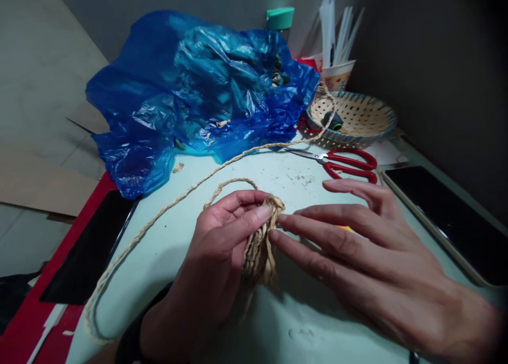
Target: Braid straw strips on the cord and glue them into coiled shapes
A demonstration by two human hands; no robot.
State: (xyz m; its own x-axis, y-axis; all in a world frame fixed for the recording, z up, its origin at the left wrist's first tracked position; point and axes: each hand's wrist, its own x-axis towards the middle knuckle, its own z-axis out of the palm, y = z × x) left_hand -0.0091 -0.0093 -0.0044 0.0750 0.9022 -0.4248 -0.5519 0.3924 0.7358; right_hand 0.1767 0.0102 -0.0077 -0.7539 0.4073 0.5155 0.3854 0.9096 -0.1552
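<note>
My left hand (222, 253) is closed around a small coiled bundle of braided straw cord (262, 242), thumb pressed on its top. My right hand (357, 247) lies with fingers stretched out, fingertips touching the bundle's right side. A long tail of the same braided cord (159, 216) loops from the bundle across the pale table (278, 327), down to the near left edge and up toward the woven basket.
A crumpled blue plastic bag (198, 94) fills the back left. Red-handled scissors (345, 163) lie beyond my right hand. A woven basket (357, 120) and a paper cup of white strips (337, 62) stand at the back right. A dark phone (448, 216) lies at right, a black panel (87, 247) at left.
</note>
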